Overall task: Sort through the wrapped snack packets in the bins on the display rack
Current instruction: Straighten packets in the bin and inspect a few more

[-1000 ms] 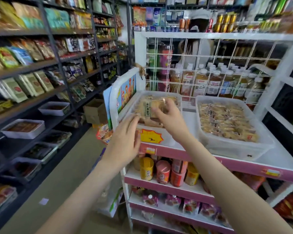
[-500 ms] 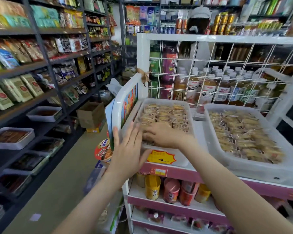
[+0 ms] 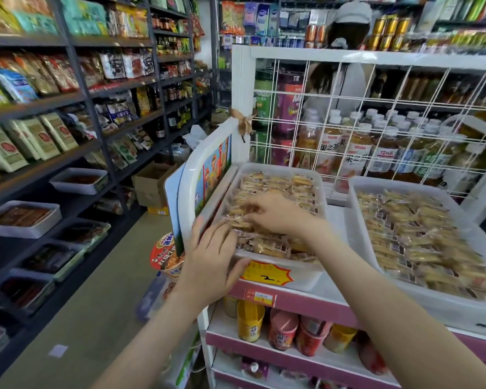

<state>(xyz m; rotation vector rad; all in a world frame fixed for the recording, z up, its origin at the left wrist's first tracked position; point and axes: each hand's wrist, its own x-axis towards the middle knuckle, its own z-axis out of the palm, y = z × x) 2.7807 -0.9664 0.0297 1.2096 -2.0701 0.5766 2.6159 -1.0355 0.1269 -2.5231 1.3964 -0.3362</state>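
Two white bins stand side by side on top of the pink-edged display rack. Both the left bin and the right bin are full of clear-wrapped tan snack packets. My right hand reaches into the left bin, its fingers curled down onto a packet near the left side. With straight, spread fingers my left hand rests on that bin's near left corner, thumb against the front wall beside a yellow price tag. The packets in the right bin lie untouched.
A white wire grid backs the rack, with tea bottles and a person behind it. Cup snacks fill the shelf below. Dark shelving lines the left; a cardboard box sits on the aisle floor.
My right hand held a packet up above the left bin, then lowered it into the bin and now works among the packets. My left hand came to rest on the bin's corner.
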